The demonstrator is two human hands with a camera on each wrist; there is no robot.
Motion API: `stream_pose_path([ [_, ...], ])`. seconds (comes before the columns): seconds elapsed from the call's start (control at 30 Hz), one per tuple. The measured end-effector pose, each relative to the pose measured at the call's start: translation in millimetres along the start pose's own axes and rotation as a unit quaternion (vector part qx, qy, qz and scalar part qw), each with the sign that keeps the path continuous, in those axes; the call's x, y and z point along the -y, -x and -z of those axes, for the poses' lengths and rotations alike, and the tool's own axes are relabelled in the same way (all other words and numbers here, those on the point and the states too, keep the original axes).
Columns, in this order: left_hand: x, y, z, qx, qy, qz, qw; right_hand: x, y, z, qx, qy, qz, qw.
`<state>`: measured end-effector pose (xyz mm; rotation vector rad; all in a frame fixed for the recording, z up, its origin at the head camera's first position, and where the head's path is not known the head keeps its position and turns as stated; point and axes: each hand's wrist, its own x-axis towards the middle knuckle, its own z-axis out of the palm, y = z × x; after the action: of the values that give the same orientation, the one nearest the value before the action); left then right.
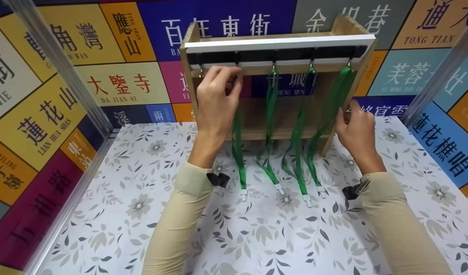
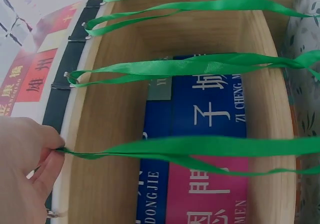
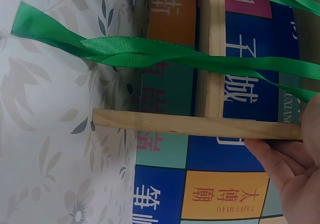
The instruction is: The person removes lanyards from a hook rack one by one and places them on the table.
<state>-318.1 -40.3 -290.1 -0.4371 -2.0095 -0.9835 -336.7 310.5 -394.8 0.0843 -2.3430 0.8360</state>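
Note:
A wooden rack (image 1: 281, 133) stands upright, with a black strip (image 1: 257, 57) across its top bearing several metal hooks. Green lanyards hang from it, one of them (image 1: 271, 103) at the middle hook; white clips (image 1: 307, 200) at their lower ends lie on the tabletop. With thumb and fingertips my left hand (image 1: 218, 95) pinches the top of the leftmost lanyard (image 2: 200, 146) at the second hook from the left, which the fingers hide. My right hand (image 1: 358, 126) grips the edge of the rack's right side board (image 3: 195, 125), fingers behind it.
The tabletop (image 1: 142, 236) has a floral cover. Walls of coloured tiles with Chinese lettering (image 1: 119, 84) stand behind and at both sides. Clear upright posts (image 1: 62, 61) mark the corners. At the far left of the strip a bare hook (image 1: 201, 70) shows.

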Motion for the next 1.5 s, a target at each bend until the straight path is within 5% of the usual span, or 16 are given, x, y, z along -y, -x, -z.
stream_pose_path([
  [0.2, -12.1, -3.1, 17.5, 0.009, 0.025, 0.051, 0.9983, 3, -1.1, 2, 0.011, -0.002, -0.013, 0.9998],
  [0.37, -23.8, -4.9, 27.1, -0.004, -0.004, 0.019, 0.9998, 2, -1.4, 2, 0.012, -0.004, -0.022, 0.9997],
  [0.53, -32.5, -7.2, 41.3, -0.005, -0.041, 0.022, 0.9989, 3, -1.4, 0, 0.019, -0.004, -0.025, 0.9995],
  [0.73, -39.6, -21.5, 52.1, 0.014, -0.016, 0.026, 0.9994, 1, -2.1, 0, -0.006, 0.007, -0.008, 0.9999],
  [1.03, -45.4, -38.1, 51.4, -0.008, 0.036, -0.043, 0.9984, -1, 0.0, 2, 0.008, 0.001, -0.022, 0.9997],
  [1.3, -45.7, -24.6, 48.0, 0.046, 0.082, -0.062, 0.9937, -3, -0.3, 1, 0.008, -0.005, -0.025, 0.9996],
  [1.5, -40.0, -4.8, 55.4, 0.116, 0.176, -0.065, 0.9754, 0, 0.7, -1, 0.001, -0.005, -0.015, 0.9999],
])
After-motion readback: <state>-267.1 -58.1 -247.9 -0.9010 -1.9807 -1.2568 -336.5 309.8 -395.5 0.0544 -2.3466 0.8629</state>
